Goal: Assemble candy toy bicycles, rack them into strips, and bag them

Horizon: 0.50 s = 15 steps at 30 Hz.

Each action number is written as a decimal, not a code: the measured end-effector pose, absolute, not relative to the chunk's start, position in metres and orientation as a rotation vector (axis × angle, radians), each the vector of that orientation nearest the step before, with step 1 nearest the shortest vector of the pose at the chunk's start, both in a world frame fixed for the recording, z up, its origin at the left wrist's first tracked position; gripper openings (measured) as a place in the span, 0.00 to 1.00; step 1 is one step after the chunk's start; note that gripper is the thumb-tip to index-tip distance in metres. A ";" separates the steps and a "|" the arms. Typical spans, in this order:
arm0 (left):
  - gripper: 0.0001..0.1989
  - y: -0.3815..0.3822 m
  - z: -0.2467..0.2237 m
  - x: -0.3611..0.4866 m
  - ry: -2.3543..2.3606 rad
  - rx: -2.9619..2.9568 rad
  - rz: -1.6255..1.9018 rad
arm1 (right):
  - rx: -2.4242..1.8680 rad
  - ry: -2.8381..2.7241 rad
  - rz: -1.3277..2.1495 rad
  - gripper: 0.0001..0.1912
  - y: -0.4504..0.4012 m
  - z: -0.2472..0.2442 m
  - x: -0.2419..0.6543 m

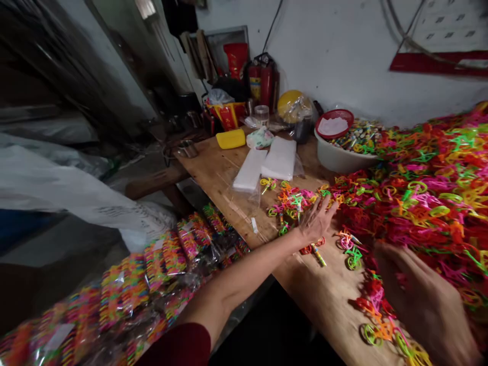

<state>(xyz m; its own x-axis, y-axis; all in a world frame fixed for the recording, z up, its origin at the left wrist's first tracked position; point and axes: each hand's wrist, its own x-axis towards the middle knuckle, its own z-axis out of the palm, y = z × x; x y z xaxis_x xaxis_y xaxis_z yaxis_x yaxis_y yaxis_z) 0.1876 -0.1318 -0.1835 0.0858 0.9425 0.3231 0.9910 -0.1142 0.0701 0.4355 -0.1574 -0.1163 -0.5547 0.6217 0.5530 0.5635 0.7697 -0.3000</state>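
My left hand (318,219) reaches over the wooden table with its fingers spread, above or touching small toy bicycles. Beyond its wrist lies a loose group of bright plastic toy bicycles (292,199). A patterned stick-like piece (318,255) sits just below that hand. My right hand (425,300) is at the near edge of a big heap of toy bicycles (430,175). Motion smears it and its fingers are mostly hidden, so what it holds is unclear. A short row of toy bicycles (375,333) runs along the table beside it.
A white basin (339,158) of small patterned pieces stands at the back, with a red basket (319,127) on it. Two stacks of clear-wrapped white sheets (280,158) lie on the table (213,165). Filled plastic packs (122,290) are piled low on the left.
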 end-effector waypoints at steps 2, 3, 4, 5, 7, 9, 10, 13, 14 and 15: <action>0.17 -0.145 -0.186 0.178 -1.855 -2.222 -0.421 | -0.880 -2.395 0.032 0.16 -0.111 -0.111 0.376; 0.13 -0.152 -0.186 0.173 -1.809 -2.246 -0.403 | -0.874 -2.468 -0.003 0.17 -0.088 -0.111 0.346; 0.11 -0.158 -0.187 0.168 -1.786 -2.263 -0.383 | -0.884 -2.542 -0.024 0.18 -0.066 -0.112 0.316; 0.10 -0.163 -0.187 0.163 -1.780 -2.273 -0.369 | -0.923 -2.610 -0.048 0.19 -0.048 -0.115 0.290; 0.08 -0.170 -0.186 0.152 -1.773 -2.296 -0.372 | -1.021 -2.727 -0.087 0.21 -0.021 -0.127 0.248; 0.08 -0.174 -0.186 0.142 -1.774 -2.306 -0.418 | -1.107 -2.840 -0.133 0.22 -0.009 -0.143 0.225; 0.08 -0.175 -0.185 0.137 -1.777 -2.308 -0.446 | -1.128 -2.892 -0.151 0.21 -0.007 -0.150 0.220; 0.08 -0.180 -0.183 0.121 -1.794 -2.301 -0.507 | -1.091 -3.019 -0.188 0.19 -0.015 -0.163 0.228; 0.07 -0.183 -0.182 0.116 -1.792 -2.305 -0.525 | -1.061 -3.044 -0.211 0.18 -0.020 -0.164 0.235; 0.07 -0.186 -0.181 0.112 -1.781 -2.313 -0.545 | -1.039 -3.072 -0.238 0.19 -0.025 -0.162 0.244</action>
